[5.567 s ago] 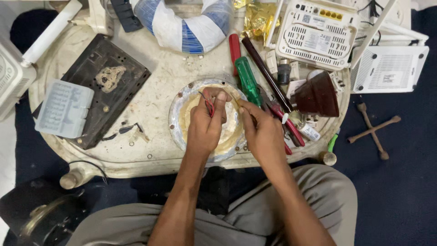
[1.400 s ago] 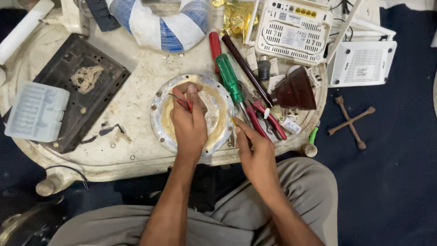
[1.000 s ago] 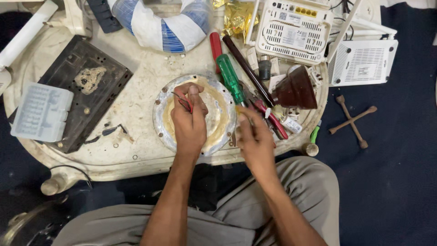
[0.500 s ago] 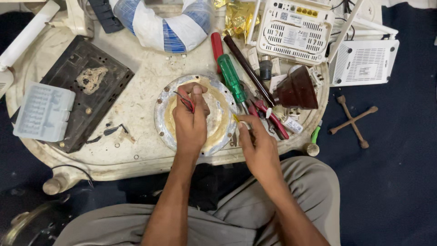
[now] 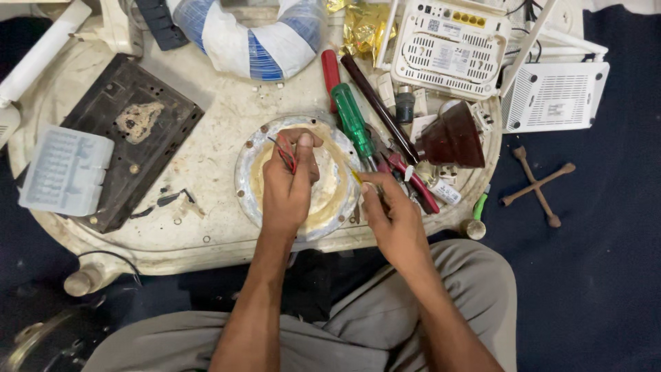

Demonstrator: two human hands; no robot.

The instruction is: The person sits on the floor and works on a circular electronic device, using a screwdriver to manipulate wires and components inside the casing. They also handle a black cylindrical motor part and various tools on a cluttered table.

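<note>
My left hand (image 5: pixel 288 184) rests over a round metal disc (image 5: pixel 245 180) with a yellowish middle. Between thumb and fingers it pinches thin red and dark wires (image 5: pixel 285 153) that rise from the disc. My right hand (image 5: pixel 390 215) is at the disc's right rim. Its fingertips are together on a small yellow piece (image 5: pixel 353 175), and whether they grip it is unclear. A green-handled screwdriver (image 5: pixel 354 122) and red-handled pliers (image 5: pixel 415 183) lie just beyond that hand.
The round white worktop (image 5: pixel 206 103) also carries a black perforated plate (image 5: pixel 103 110), a pale plastic box (image 5: pixel 65 169), a blue-and-white wrapped ring (image 5: pixel 241 41), a red screwdriver (image 5: pixel 330 67), a brown cone (image 5: pixel 451 141) and white routers (image 5: pixel 451 45). A cross wrench (image 5: pixel 538 184) lies on the dark floor.
My right hand moved from my lap side up to the disc's right rim, by the yellow piece. My left hand stayed on the disc, holding the wires.
</note>
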